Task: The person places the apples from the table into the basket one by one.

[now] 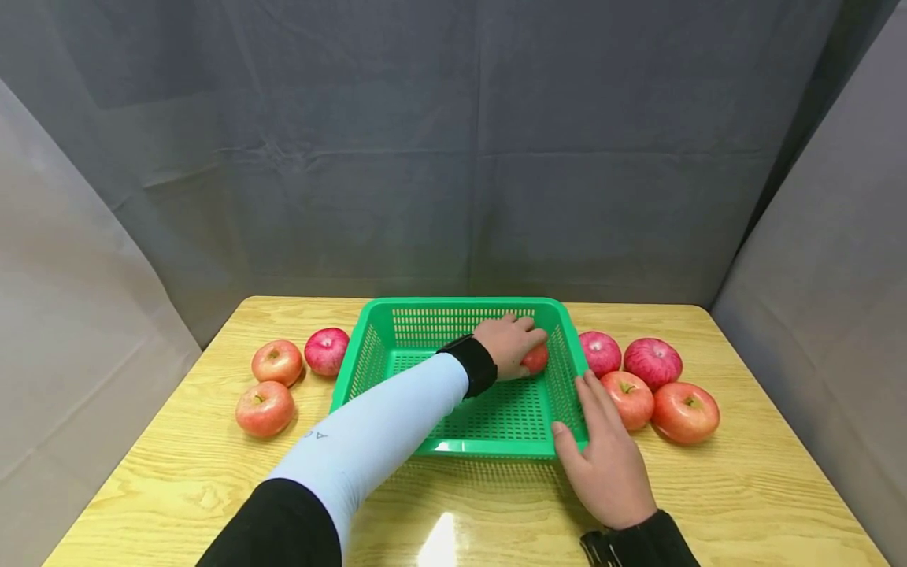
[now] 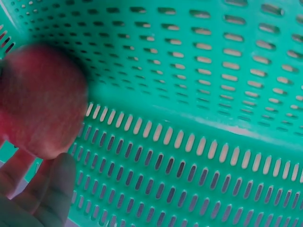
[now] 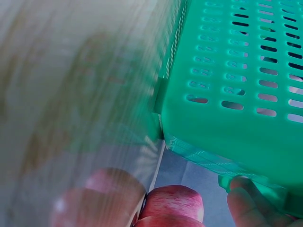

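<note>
In the head view my left hand (image 1: 509, 346) reaches into the green plastic basket (image 1: 489, 449) and holds a red apple (image 1: 536, 359) near its right wall. The left wrist view shows this apple (image 2: 42, 101) large, with fingers (image 2: 59, 189) against its underside and its left part cut off by the frame. My right hand (image 1: 605, 461) lies with straight fingers along the basket's near right corner, touching the rim. The right wrist view shows fingertips (image 3: 244, 187) at the rim of the basket (image 3: 213, 123). Only the held apple shows inside the basket.
Right of the basket is a group of apples, including a light red apple (image 1: 686, 413) and a dark red apple (image 1: 653, 362). Left of it are a dark red apple (image 1: 327, 351) and two lighter apples (image 1: 265, 409). Grey cloth (image 1: 475, 157) hangs behind the wooden table (image 1: 170, 472).
</note>
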`<action>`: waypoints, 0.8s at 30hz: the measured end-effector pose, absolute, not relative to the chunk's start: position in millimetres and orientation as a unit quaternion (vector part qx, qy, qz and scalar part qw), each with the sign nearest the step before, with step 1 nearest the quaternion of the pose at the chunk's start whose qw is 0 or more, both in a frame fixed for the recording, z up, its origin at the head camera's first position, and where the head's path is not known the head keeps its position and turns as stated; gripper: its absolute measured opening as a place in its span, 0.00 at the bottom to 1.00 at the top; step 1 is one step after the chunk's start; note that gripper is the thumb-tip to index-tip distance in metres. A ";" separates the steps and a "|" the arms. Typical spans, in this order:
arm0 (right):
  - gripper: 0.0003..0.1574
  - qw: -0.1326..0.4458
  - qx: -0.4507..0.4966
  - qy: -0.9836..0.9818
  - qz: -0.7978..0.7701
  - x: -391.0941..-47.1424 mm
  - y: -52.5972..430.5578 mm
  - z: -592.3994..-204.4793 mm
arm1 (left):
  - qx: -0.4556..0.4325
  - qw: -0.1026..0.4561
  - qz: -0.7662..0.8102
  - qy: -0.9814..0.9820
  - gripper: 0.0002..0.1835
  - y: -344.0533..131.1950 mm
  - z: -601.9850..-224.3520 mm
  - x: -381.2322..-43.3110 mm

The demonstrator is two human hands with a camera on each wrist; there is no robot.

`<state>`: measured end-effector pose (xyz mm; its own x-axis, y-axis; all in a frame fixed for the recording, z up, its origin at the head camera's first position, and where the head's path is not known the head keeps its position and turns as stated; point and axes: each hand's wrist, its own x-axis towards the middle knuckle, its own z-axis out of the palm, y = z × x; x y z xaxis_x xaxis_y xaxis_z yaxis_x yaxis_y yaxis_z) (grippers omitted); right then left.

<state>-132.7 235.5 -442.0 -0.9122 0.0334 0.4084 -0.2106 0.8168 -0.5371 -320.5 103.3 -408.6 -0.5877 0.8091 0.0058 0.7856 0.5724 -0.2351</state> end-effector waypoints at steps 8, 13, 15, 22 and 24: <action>0.42 0.204 0.049 -0.931 0.299 -133.0 235.6 -440.2 | -0.453 0.065 0.093 -0.884 0.32 102.1 -409.8 -320.3; 0.42 0.202 0.046 -0.932 0.298 -132.6 236.2 -439.9 | -0.453 0.079 0.095 -0.883 0.34 103.0 -416.0 -321.8; 0.42 0.201 0.044 -0.932 0.298 -132.4 236.5 -440.1 | -0.452 0.085 0.101 -0.882 0.34 103.4 -419.1 -322.2; 0.42 0.199 0.042 -0.932 0.299 -132.1 235.4 -441.3 | -0.451 0.095 0.107 -0.881 0.35 102.7 -424.3 -322.2; 0.42 0.198 0.043 -0.933 0.298 -132.3 235.5 -441.8 | -0.453 0.098 0.106 -0.880 0.35 102.5 -425.9 -323.1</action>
